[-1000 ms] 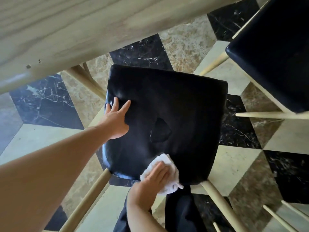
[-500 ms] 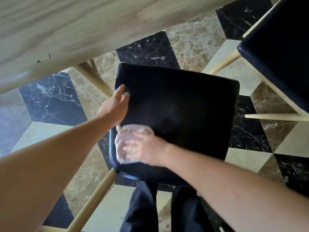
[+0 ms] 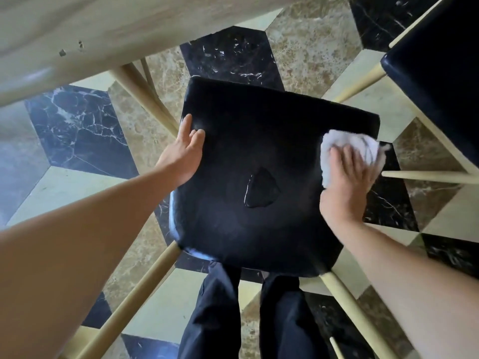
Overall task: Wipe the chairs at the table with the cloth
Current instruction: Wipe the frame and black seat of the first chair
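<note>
A chair with a black padded seat (image 3: 259, 141) and pale wooden legs stands below me. A small dark tear or wet patch (image 3: 260, 189) marks the seat's middle. My right hand (image 3: 344, 182) presses a white cloth (image 3: 363, 149) flat against the seat's right edge, fingers spread over it. My left hand (image 3: 184, 151) rests on the seat's left edge, fingers together, holding nothing.
A pale wooden table top (image 3: 90, 35) fills the upper left, its leg (image 3: 140, 97) beside the chair. A second black-seated chair (image 3: 445, 60) stands at the upper right. My dark trouser legs (image 3: 246, 320) are just behind the seat. The floor is patterned marble.
My right hand has swept the cloth from the seat's left side, near my left hand, across to the right edge. My left hand stays on the left edge.
</note>
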`<action>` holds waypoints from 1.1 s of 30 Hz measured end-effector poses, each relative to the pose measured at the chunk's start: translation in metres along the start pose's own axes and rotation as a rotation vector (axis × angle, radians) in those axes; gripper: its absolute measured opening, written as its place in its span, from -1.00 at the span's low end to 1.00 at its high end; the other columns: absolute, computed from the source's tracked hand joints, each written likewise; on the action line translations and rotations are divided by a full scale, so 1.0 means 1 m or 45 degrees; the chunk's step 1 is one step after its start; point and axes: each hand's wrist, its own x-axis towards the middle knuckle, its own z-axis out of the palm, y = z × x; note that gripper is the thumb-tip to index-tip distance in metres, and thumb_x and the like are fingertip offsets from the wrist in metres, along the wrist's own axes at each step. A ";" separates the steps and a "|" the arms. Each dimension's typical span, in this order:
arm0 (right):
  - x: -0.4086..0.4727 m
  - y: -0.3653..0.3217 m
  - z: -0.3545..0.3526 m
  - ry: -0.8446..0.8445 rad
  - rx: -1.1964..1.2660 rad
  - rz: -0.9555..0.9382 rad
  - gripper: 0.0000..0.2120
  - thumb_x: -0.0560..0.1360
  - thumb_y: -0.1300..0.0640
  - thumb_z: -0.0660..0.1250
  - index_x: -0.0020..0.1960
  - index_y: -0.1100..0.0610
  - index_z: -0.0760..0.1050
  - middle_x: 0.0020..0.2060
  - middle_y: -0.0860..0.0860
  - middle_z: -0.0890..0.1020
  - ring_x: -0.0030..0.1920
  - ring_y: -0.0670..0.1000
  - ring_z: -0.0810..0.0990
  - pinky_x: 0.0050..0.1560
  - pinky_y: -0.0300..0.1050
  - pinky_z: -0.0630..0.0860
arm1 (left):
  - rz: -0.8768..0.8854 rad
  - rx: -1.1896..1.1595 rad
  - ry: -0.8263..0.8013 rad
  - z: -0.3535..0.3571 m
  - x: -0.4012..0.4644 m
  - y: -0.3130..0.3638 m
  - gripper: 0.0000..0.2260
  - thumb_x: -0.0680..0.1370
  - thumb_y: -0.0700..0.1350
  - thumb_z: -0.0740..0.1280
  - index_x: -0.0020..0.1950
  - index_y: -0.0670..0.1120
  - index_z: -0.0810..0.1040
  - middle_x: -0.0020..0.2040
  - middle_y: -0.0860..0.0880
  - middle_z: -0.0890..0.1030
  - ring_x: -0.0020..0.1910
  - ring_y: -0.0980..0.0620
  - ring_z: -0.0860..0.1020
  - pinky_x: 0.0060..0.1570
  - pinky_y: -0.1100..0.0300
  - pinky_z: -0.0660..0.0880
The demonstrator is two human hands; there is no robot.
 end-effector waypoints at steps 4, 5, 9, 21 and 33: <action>-0.114 -0.047 0.035 0.010 0.320 0.483 -0.20 0.31 0.55 0.25 0.55 0.29 0.27 0.54 0.27 0.31 0.57 0.29 0.20 0.58 0.18 0.00 | 0.106 0.143 0.024 0.006 -0.007 0.002 -0.79 0.68 0.01 -0.04 0.28 0.26 0.09 0.67 -0.01 0.09 0.45 -0.34 0.36 0.13 -0.05 0.30; -0.133 -0.067 0.043 -0.047 0.396 0.579 -0.17 0.30 0.56 0.24 0.56 0.29 0.24 0.56 0.27 0.28 0.58 0.29 0.17 0.57 0.22 0.04 | 0.100 0.148 0.024 0.007 -0.007 0.002 -0.81 0.68 0.00 -0.05 0.25 0.26 0.09 0.67 -0.03 0.10 0.45 -0.36 0.36 0.14 -0.05 0.29; -0.182 -0.132 0.063 -0.242 0.448 0.457 -0.12 0.16 0.55 0.36 0.49 0.29 0.37 0.47 0.29 0.41 0.48 0.34 0.35 0.48 0.30 0.23 | -0.002 0.038 -0.044 0.006 -0.001 -0.005 -0.48 0.56 0.28 -0.11 0.55 0.36 0.03 0.64 0.04 0.21 0.55 -0.17 0.26 0.22 0.03 0.22; -0.046 -0.137 0.042 -0.860 0.348 -1.255 -0.55 0.68 0.25 0.01 0.55 0.27 0.28 0.53 0.31 0.31 0.29 -0.07 0.59 0.40 -0.15 0.43 | -0.002 -0.015 -0.009 0.009 0.003 -0.015 -0.55 0.57 0.23 -0.08 0.37 0.18 0.36 0.26 -0.07 0.51 0.23 -0.15 0.45 0.02 0.19 0.34; 0.066 -0.043 0.006 -0.105 -0.197 -0.440 -0.24 0.45 0.30 0.29 0.58 -0.04 0.16 0.62 0.01 0.19 0.62 0.06 0.11 0.62 0.07 -0.03 | -0.046 0.069 0.000 0.014 0.001 -0.016 -0.44 0.49 0.30 -0.09 0.52 0.40 0.11 0.62 -0.04 0.24 0.60 -0.07 0.16 0.41 -0.10 0.24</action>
